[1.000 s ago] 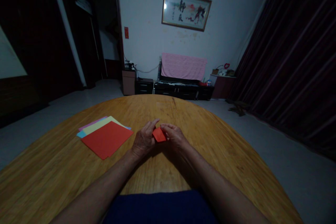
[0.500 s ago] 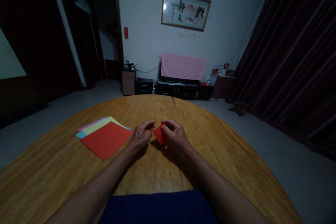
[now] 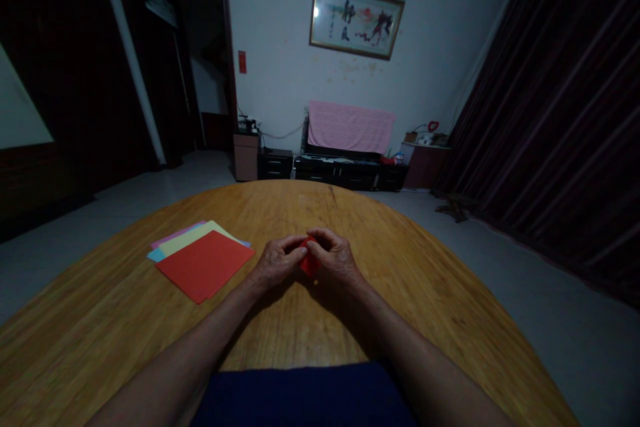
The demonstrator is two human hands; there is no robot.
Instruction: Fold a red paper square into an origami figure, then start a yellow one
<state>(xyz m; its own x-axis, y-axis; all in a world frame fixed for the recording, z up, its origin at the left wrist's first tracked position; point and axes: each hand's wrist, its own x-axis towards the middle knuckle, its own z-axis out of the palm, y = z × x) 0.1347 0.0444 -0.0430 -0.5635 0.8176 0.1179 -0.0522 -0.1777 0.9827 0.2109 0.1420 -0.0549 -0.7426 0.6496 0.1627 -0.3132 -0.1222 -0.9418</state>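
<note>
Between my two hands is a small piece of folded red paper [image 3: 310, 265], held just above the wooden table [image 3: 280, 340]. My right hand [image 3: 335, 259] pinches it from the right, thumb on the near face and fingers behind. From the left, my left hand [image 3: 278, 260] grips its edge with thumb and fingers closed. Much of the folded paper is covered by my fingers. Left of my hands, a red sheet of paper [image 3: 205, 265] lies on top of yellow paper [image 3: 183, 242], with blue and purple sheets showing beneath.
The round table's far edge faces a low black cabinet [image 3: 325, 170] and a television draped with a pink towel [image 3: 350, 128]. A small wooden stool [image 3: 455, 207] stands on the floor at right, near dark curtains [image 3: 540, 127].
My left hand has moved right and closed on the folded red paper. Before, its fingers were apart beside the paper, which only my right hand held. The paper has turned slightly.
</note>
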